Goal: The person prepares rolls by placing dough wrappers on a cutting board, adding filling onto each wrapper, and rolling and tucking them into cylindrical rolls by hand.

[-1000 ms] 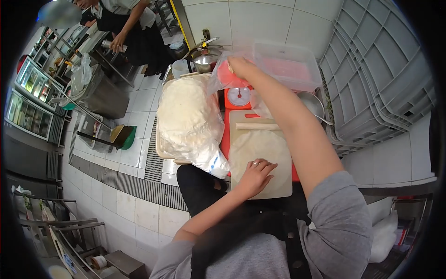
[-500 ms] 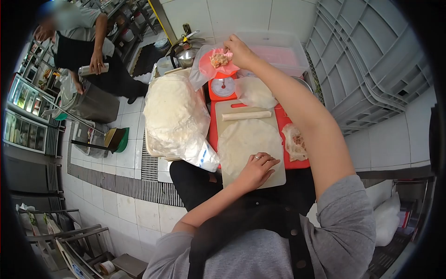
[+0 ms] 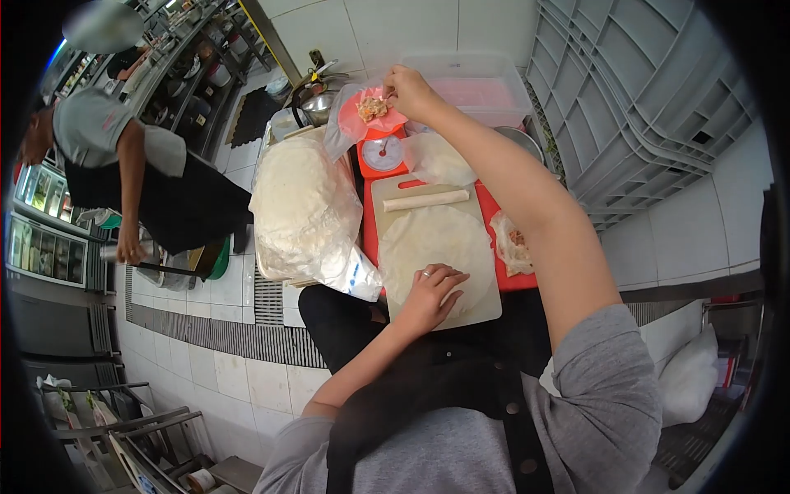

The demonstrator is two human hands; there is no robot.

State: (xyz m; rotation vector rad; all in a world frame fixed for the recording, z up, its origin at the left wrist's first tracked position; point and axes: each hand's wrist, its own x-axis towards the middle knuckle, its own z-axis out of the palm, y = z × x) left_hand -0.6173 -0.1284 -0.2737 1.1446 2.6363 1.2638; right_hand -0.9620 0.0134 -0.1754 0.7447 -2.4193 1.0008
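My left hand (image 3: 434, 295) lies with outstretched fingers on the near edge of a thin round dough wrapper (image 3: 428, 251), which covers much of a pale cutting board (image 3: 487, 306). A rolled wrapper (image 3: 426, 200) lies across the board above it. Farther off, my right hand (image 3: 409, 92) is closed at the side of a pink dish (image 3: 352, 123) with chunky filling (image 3: 373, 109); what its fingertips pinch is too small to make out. Under the dish stands an orange kitchen scale (image 3: 383, 156). My right forearm passes above a plastic bag of filling (image 3: 512, 247).
At the left is a large pile of wrappers (image 3: 300, 202) in clear plastic. More wrappers (image 3: 440, 160) lie beside the scale. A clear plastic tub (image 3: 469, 86) stands behind, grey crates (image 3: 634, 90) at the right. A co-worker (image 3: 123, 165) is at the left.
The co-worker has come nearer and lower in view with the metal container. My hands stay at the wrapper and the pink dish; the whole view has shifted slightly.
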